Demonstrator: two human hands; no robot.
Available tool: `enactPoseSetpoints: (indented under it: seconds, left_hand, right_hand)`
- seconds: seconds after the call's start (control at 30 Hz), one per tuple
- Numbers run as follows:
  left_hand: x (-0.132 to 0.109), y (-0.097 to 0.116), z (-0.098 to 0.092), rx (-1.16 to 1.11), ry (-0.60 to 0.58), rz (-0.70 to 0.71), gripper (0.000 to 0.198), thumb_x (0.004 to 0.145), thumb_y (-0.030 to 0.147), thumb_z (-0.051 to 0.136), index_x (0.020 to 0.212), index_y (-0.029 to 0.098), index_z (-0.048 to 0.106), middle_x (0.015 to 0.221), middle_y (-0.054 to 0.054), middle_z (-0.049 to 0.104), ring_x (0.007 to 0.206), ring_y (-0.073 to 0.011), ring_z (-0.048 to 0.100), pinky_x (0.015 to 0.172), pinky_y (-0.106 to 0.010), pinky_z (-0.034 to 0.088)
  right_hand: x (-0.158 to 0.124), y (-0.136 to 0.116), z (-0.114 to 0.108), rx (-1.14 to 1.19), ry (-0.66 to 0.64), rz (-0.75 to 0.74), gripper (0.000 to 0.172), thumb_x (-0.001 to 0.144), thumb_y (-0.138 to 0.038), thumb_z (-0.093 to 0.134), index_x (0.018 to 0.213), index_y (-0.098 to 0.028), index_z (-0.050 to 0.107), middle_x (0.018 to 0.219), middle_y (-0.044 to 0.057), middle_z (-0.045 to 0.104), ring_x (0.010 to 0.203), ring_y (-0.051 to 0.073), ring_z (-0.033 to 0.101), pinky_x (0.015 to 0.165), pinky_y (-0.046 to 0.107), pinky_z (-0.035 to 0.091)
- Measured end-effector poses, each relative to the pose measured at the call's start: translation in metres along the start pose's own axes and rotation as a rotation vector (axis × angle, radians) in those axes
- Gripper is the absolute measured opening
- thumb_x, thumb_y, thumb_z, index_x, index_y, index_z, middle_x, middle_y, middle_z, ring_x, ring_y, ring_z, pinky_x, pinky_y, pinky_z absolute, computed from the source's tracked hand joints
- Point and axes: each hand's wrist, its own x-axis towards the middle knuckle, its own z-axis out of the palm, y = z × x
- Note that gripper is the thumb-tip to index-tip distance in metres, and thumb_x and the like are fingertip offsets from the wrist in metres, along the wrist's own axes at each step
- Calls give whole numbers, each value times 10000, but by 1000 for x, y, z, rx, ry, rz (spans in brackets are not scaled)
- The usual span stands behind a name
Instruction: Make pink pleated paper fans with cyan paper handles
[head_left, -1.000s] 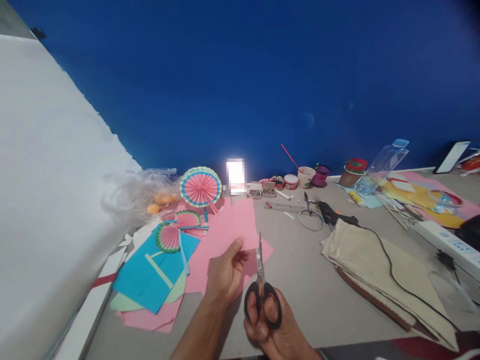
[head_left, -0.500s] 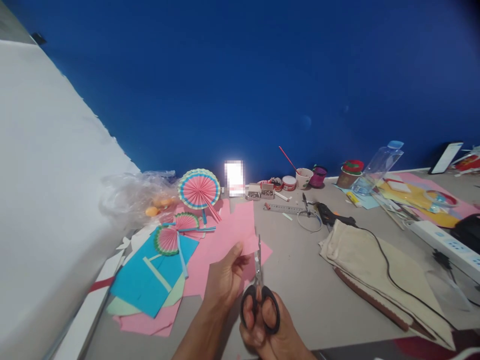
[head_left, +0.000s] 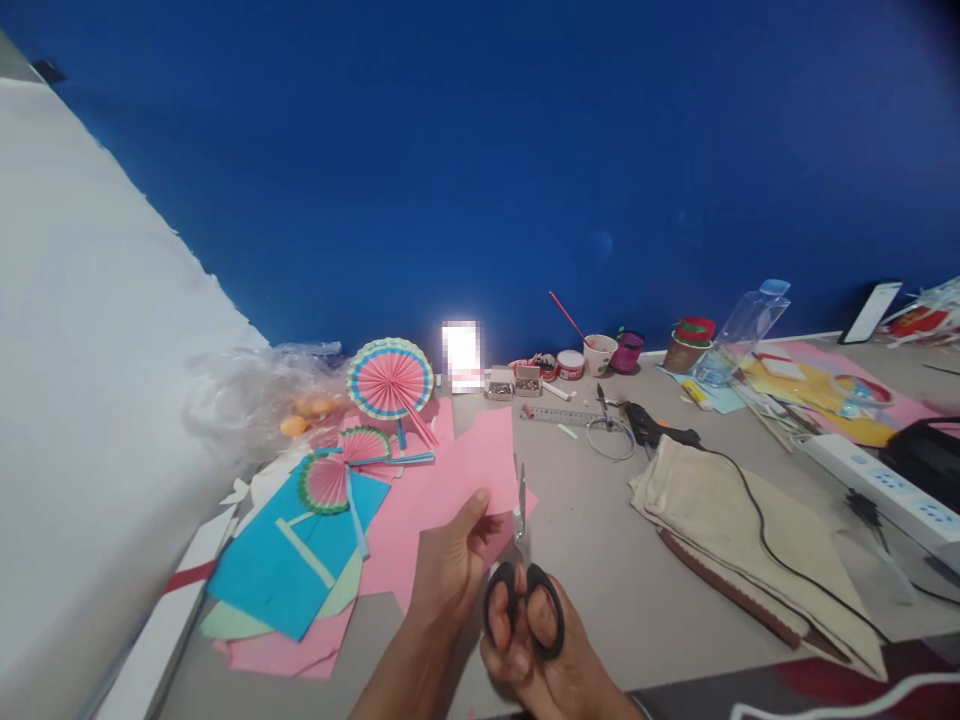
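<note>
Left hand (head_left: 450,570) pinches the pink sheet (head_left: 480,465); right hand (head_left: 551,675) grips black-handled scissors (head_left: 522,575), blades upright at the sheet's right edge. Ruler (head_left: 562,415) beyond the scissors, markings unreadable.

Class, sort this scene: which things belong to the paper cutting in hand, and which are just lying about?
In use: left hand, pink paper, scissors, right hand.
Lying about: round paper fan, ruler, glue gun, folded cloth, plastic bottle, power strip.

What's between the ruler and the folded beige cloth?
Head view: a wire ring and a black glue gun lie between ruler and cloth.
</note>
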Motion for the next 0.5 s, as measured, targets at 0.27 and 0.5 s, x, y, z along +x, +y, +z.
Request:
enactPoseSetpoints:
  seconds: [0.27,0.5]
  left_hand:
    - [0,-2,-3,2,-23,21,317,518,88,926,729,142,696,659,12,701,575,-120,643,535,-203,551]
    - [-6,-2,-15,116,-43,7,265,608,178,913,759,101,709,716,-36,710,631,-148,657,587,-249,586]
  right_hand:
    - [4,9,0,51,53,33,608,544,-653,917,662,-160,582,498,-83,468,369,-4,235,397,188,178]
    - [4,1,-9,156,29,-27,539,641,-632,883,791,-159,672,649,-34,600,422,-2,307,449,176,237]
